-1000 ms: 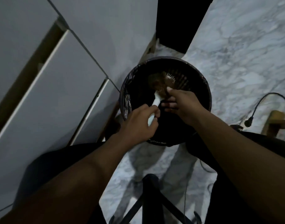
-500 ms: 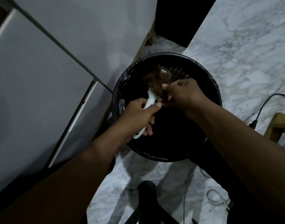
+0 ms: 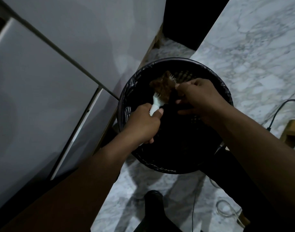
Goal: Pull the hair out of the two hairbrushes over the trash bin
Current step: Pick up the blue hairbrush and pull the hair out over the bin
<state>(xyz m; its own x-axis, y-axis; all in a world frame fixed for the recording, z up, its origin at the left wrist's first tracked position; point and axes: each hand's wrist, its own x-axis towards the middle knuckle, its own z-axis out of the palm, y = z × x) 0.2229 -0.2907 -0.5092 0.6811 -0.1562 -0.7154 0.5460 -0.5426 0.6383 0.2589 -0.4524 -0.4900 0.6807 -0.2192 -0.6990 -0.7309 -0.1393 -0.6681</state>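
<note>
A white hairbrush (image 3: 156,103) is held over the round black trash bin (image 3: 217,81), which is lined with a black bag. My left hand (image 3: 144,123) is wrapped around the brush's white handle. A clump of brown hair (image 3: 161,88) covers the brush head, with pale bristles showing at its far end. My right hand (image 3: 199,97) sits at the right side of the brush head, its fingertips pinched on the hair. A second hairbrush is not visible.
White cabinet fronts (image 3: 43,97) stand to the left, close against the bin. The floor is grey-white marble (image 3: 252,39). A black cable with a plug (image 3: 275,114) and a wooden piece (image 3: 292,131) lie at right. A dark stand (image 3: 153,213) rises near the bottom edge.
The camera has come closer to the bin. My right hand has moved up along the brush head onto the hair. My left hand keeps its grip on the handle.
</note>
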